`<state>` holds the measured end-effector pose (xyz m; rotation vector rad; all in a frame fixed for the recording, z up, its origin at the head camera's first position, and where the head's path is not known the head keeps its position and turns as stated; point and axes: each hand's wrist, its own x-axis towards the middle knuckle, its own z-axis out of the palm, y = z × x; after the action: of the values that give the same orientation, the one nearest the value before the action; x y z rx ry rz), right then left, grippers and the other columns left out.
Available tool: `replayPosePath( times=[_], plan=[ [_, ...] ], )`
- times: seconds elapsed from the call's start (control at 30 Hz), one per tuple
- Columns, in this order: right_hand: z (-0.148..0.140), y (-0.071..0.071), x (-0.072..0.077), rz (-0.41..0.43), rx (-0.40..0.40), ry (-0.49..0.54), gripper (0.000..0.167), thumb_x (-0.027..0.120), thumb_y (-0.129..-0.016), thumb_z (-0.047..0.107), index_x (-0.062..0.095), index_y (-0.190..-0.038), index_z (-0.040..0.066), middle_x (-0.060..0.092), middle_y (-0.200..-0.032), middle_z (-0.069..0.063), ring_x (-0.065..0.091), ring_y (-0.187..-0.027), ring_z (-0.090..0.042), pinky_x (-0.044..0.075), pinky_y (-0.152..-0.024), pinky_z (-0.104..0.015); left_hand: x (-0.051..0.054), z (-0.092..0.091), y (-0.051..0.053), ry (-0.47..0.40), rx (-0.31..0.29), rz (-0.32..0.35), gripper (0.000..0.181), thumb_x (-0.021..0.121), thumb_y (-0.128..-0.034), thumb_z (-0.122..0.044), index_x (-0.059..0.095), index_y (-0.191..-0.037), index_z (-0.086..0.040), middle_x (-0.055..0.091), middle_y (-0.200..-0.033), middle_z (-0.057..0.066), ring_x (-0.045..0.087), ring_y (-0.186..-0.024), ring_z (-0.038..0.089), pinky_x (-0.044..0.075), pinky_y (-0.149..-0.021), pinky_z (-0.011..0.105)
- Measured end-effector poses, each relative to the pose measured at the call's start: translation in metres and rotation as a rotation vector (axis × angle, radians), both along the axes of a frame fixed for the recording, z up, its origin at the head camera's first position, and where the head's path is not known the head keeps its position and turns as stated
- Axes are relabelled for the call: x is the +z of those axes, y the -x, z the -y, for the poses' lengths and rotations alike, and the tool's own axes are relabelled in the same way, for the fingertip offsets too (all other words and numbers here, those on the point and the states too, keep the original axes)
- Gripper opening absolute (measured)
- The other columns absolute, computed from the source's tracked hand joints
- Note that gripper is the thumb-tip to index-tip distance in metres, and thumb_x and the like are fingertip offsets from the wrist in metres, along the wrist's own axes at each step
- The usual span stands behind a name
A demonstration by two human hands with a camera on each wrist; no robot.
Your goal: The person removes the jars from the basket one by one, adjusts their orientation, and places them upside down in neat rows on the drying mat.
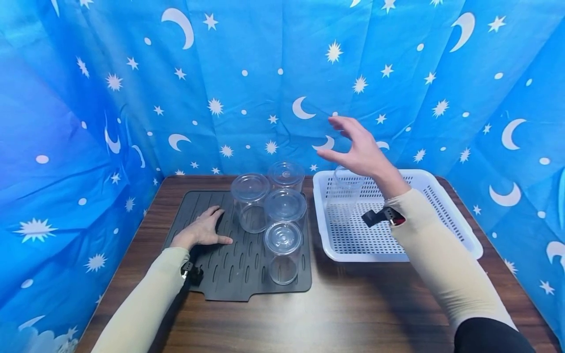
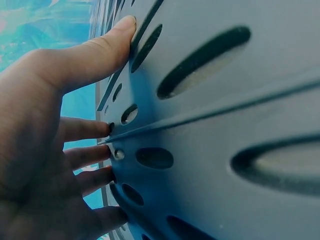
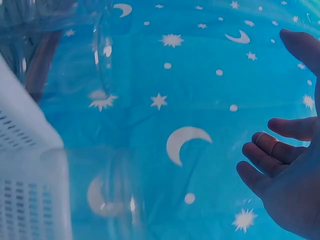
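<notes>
My left hand (image 1: 204, 228) rests on the dark grey slotted drying mat (image 1: 212, 282); in the left wrist view its spread fingertips touch the mat surface. Beside it, on the mat's right part, stand several clear round containers, among them a left one (image 1: 250, 203), a back one (image 1: 286, 174), a middle one (image 1: 285, 205) and a front one (image 1: 283, 252). Raised over the white basket (image 1: 324, 240), my right hand (image 1: 359, 149) holds nothing, its fingers apart and loosely bent. Below it another clear container (image 1: 344, 196) stands inside the basket at the back left, partly hidden by the hand.
A brown wooden table (image 1: 318, 314) carries the mat on the left and the basket on the right, with a narrow gap between them. A blue curtain (image 1: 265, 73) with white moons and stars hangs close behind and along both sides.
</notes>
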<state>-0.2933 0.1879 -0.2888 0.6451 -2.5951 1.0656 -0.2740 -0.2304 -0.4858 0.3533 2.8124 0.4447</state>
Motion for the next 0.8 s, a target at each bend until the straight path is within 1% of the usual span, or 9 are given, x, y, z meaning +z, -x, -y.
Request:
replayPosePath(
  times=[0.17,0.3,0.37,0.53,0.63,0.8],
  plan=[
    [-0.014,-0.004,-0.008,0.023,0.007,0.065,0.079,0.077,-0.082,0.038,0.04,-0.148,0.014,0.044,-0.147,-0.01,0.042,-0.135,-0.028,0.033,-0.114,-0.046,0.001,0.0,-0.001,-0.003,0.002,0.0,0.106,0.078,-0.0744,-0.057,0.03,-0.152,-0.003,0.019,-0.159,0.023,0.022,-0.143,0.048,0.029,-0.109,0.065],
    [-0.025,-0.009,-0.015,0.065,-0.024,0.103,0.081,0.077,-0.083,0.036,0.038,-0.149,0.013,0.042,-0.148,-0.01,0.04,-0.136,-0.028,0.033,-0.115,-0.047,0.001,0.0,-0.001,0.0,0.006,0.007,0.106,0.078,-0.0745,-0.057,0.03,-0.152,-0.003,0.018,-0.159,0.023,0.022,-0.143,0.048,0.029,-0.109,0.065],
    [-0.03,-0.011,-0.02,0.085,-0.043,0.118,0.082,0.077,-0.083,0.037,0.037,-0.15,0.014,0.042,-0.149,-0.01,0.04,-0.136,-0.028,0.032,-0.115,-0.047,0.001,0.0,0.0,0.0,0.009,0.016,0.106,0.078,-0.0748,-0.056,0.029,-0.152,-0.003,0.018,-0.16,0.023,0.021,-0.143,0.048,0.028,-0.109,0.065],
    [-0.041,-0.014,-0.036,0.127,-0.061,0.169,0.081,0.077,-0.084,0.033,0.035,-0.151,0.015,0.04,-0.149,-0.012,0.039,-0.136,-0.03,0.032,-0.115,-0.05,0.001,0.002,0.0,0.008,0.006,0.02,0.106,0.077,-0.0752,-0.057,0.029,-0.152,-0.002,0.017,-0.159,0.024,0.02,-0.143,0.049,0.026,-0.11,0.066],
    [-0.047,-0.012,-0.047,0.137,-0.056,0.175,0.081,0.077,-0.084,0.03,0.034,-0.151,0.014,0.04,-0.149,-0.012,0.039,-0.136,-0.031,0.031,-0.115,-0.05,0.0,0.003,-0.001,0.007,0.005,0.019,0.106,0.077,-0.0754,-0.057,0.029,-0.152,-0.002,0.017,-0.159,0.024,0.02,-0.143,0.049,0.026,-0.109,0.066],
    [-0.06,-0.005,-0.061,0.138,-0.026,0.139,0.084,0.079,-0.082,0.026,0.034,-0.151,0.01,0.042,-0.147,-0.015,0.039,-0.136,-0.035,0.03,-0.115,-0.05,0.001,0.0,0.0,-0.009,0.0,0.021,0.106,0.077,-0.0753,-0.057,0.028,-0.152,-0.002,0.017,-0.159,0.024,0.02,-0.143,0.05,0.027,-0.109,0.066]
  ],
)
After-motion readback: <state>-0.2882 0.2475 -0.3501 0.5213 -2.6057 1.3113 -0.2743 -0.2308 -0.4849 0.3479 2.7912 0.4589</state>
